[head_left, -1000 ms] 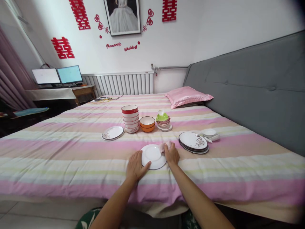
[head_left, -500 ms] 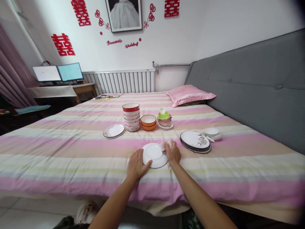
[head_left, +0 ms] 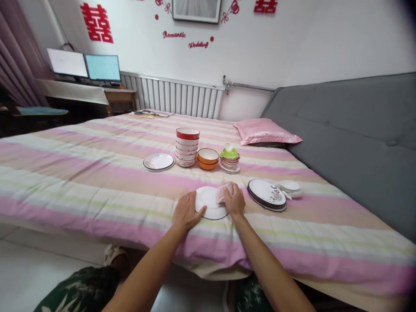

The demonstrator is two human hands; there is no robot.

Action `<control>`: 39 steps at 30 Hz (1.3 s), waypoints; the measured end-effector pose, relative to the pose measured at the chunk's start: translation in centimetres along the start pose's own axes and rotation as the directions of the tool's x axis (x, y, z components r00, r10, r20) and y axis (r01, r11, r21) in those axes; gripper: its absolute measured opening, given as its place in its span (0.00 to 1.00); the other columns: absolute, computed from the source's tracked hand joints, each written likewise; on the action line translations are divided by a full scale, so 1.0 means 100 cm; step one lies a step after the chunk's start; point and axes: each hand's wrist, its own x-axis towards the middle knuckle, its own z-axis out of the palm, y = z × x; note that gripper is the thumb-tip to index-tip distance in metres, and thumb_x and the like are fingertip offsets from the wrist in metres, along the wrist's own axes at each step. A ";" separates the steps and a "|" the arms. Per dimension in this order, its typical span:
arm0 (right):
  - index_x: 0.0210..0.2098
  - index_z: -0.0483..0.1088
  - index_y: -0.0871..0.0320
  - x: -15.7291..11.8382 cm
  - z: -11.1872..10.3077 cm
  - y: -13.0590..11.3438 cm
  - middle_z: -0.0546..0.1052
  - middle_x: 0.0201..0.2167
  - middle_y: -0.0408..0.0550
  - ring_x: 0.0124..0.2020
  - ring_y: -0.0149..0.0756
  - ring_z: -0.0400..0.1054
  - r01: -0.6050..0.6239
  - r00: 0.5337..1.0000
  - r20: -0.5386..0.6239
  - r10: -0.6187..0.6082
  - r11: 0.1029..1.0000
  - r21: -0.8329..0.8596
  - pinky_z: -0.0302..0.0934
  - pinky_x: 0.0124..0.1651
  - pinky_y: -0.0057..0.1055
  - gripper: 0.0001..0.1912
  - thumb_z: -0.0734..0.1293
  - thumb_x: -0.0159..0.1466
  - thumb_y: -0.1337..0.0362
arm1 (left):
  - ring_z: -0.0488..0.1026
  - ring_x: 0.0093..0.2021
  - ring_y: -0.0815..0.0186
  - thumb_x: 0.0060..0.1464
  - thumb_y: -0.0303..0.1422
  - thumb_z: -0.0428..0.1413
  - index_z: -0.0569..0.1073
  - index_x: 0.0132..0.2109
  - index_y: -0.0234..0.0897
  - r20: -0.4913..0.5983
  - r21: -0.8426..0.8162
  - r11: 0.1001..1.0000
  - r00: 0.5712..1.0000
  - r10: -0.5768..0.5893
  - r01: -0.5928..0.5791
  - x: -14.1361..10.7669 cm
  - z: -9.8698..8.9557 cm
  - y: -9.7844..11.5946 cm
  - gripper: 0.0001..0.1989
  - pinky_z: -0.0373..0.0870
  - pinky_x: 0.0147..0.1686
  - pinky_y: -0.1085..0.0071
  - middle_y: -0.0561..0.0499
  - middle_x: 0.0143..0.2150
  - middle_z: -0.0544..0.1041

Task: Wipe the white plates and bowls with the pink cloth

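Observation:
A plain white plate (head_left: 208, 212) with a thin dark edge lies on the striped bedspread near the bed's front. My left hand (head_left: 186, 212) holds it at the left side, thumb over the edge and fingers along the rim. In my right hand (head_left: 235, 200) is a bunched pale pink cloth (head_left: 222, 193), pressed against the plate's upper right part. Close by on the right stands a stack of dark-edged, flower-patterned plates (head_left: 264, 193). Part of the plate's right edge is hidden by the cloth and fingers.
Behind the plate stand a tall stack of bowls (head_left: 187, 149), orange bowls (head_left: 208, 159) and small dishes topped by a green one (head_left: 229, 152). Flower-patterned plates (head_left: 158, 161) lie left; small white dishes (head_left: 290, 186) and spoons lie right. A pink pillow (head_left: 266, 131) rests by the grey headboard (head_left: 354, 112).
The view has tilted down and turned slightly left. My right hand and the cloth have shifted inward over the plate, while my left hand keeps its hold.

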 end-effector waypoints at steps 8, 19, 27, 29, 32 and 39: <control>0.38 0.73 0.56 0.019 0.027 -0.027 0.78 0.35 0.47 0.38 0.36 0.71 0.102 0.946 0.317 -0.069 0.991 -0.090 0.59 0.40 0.26 0.21 0.55 0.64 0.52 | 0.63 0.58 0.53 0.59 0.39 0.42 0.66 0.54 0.31 -0.150 0.009 0.998 0.987 -0.052 0.054 -0.004 0.007 -0.001 0.22 0.56 0.58 0.55 0.38 0.54 0.70; 0.44 0.73 0.51 0.016 0.044 -0.044 0.76 0.47 0.42 0.50 0.34 0.67 0.367 0.857 0.408 -0.315 0.929 -0.053 0.56 0.51 0.27 0.18 0.55 0.66 0.55 | 0.62 0.58 0.53 0.58 0.28 0.42 0.70 0.50 0.31 -0.203 -0.032 0.996 0.975 -0.086 0.081 -0.005 0.010 -0.002 0.18 0.57 0.58 0.51 0.38 0.54 0.70; 0.42 0.74 0.51 0.006 0.043 -0.054 0.76 0.47 0.40 0.52 0.30 0.66 0.530 0.725 0.479 -0.495 0.845 0.070 0.55 0.55 0.27 0.15 0.56 0.66 0.59 | 0.63 0.57 0.54 0.57 0.26 0.41 0.70 0.50 0.28 -0.208 -0.028 0.992 0.970 -0.125 0.122 -0.006 0.012 -0.003 0.19 0.57 0.58 0.52 0.36 0.53 0.71; 0.43 0.73 0.51 0.001 0.041 -0.054 0.75 0.48 0.41 0.53 0.31 0.65 0.544 0.711 0.482 -0.512 0.835 0.084 0.54 0.57 0.28 0.14 0.58 0.65 0.59 | 0.63 0.57 0.54 0.57 0.26 0.40 0.70 0.50 0.29 -0.208 -0.024 0.992 0.970 -0.127 0.125 -0.006 0.013 -0.003 0.18 0.57 0.58 0.52 0.37 0.52 0.71; 0.43 0.74 0.51 -0.009 0.035 -0.052 0.76 0.46 0.41 0.53 0.31 0.65 0.589 0.670 0.463 -0.580 0.795 0.143 0.54 0.58 0.30 0.13 0.60 0.63 0.61 | 0.64 0.56 0.55 0.58 0.26 0.41 0.70 0.49 0.30 -0.202 -0.013 0.992 0.972 -0.123 0.123 -0.006 0.013 -0.003 0.18 0.57 0.58 0.54 0.39 0.51 0.72; 0.45 0.73 0.54 -0.039 0.015 -0.034 0.76 0.47 0.45 0.54 0.34 0.65 0.673 0.617 0.337 -0.711 0.699 0.243 0.51 0.61 0.34 0.15 0.61 0.62 0.59 | 0.65 0.55 0.56 0.56 0.25 0.43 0.71 0.45 0.32 -0.186 0.004 0.996 0.979 -0.087 0.089 -0.006 0.009 -0.002 0.15 0.58 0.58 0.56 0.40 0.49 0.72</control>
